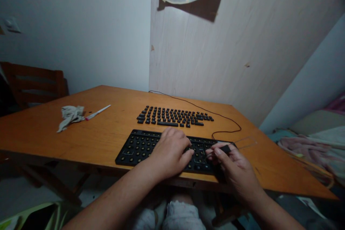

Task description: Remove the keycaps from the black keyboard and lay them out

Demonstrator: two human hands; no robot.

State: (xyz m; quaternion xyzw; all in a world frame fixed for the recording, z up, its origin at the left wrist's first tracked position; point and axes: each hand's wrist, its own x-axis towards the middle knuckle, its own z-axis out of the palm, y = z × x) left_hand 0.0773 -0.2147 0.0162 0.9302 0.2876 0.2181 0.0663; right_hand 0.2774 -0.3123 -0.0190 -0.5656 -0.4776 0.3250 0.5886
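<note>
A black keyboard [136,147] with most of its keycaps off lies near the table's front edge, its switches showing in rows. My left hand [172,149] rests palm down across the middle of it, fingers laid over the board and thumb apart. Over the keyboard's right part, my right hand [231,165] is closed on a wire keycap puller [225,148] with a black grip. One thin wire end points left at the keys; a wire loop sticks out to the right. Behind the keyboard, loose black keycaps [172,115] stand in rows, with a long spacebar in front.
The wooden table [107,143] meets the wall at the back. A crumpled grey cloth [71,115] and a white stick-like tool [99,112] lie at the left. The black cable [226,118] curves behind the keycaps. A wooden chair [35,82] stands left; bedding [299,151] lies right.
</note>
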